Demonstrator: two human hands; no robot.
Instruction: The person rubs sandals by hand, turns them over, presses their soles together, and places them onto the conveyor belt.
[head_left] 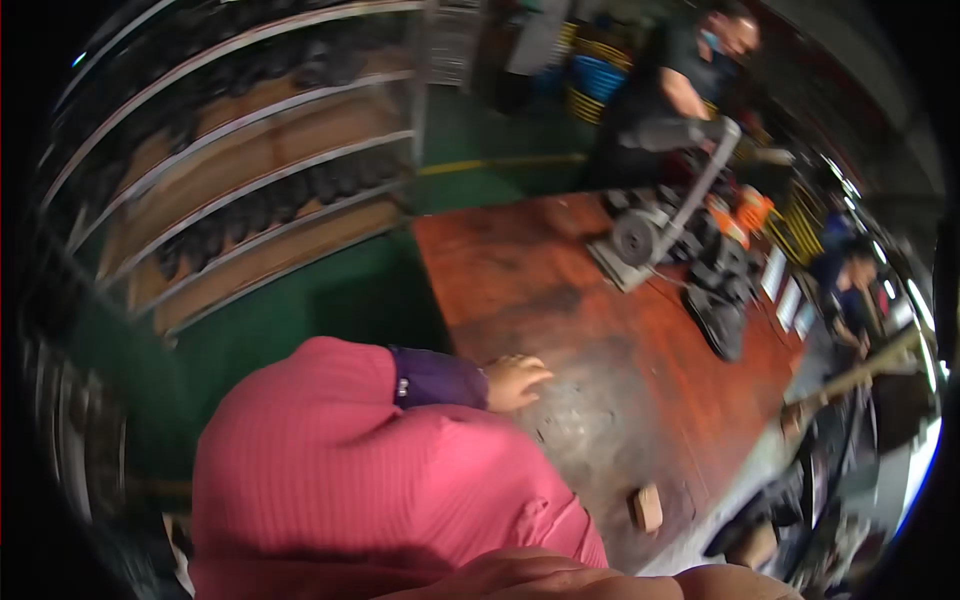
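Observation:
My left hand, coming out of a pink sleeve with a purple cuff, is palm down at the edge of the red-brown worktable. Its fingers are loosely stretched and I see nothing in them. A worn, greyish patch of the tabletop lies just beyond the fingertips. Farther along the table's near side is a small tan block, apart from the hand. My right hand cannot be made out; blurred skin close to the camera fills the bottom edge, and I cannot tell what part it is.
A machine with a round wheel stands at the table's far side, beside black shoes and an orange item. Across from me works a person; another person is at right. Shelves with dark footwear stand left.

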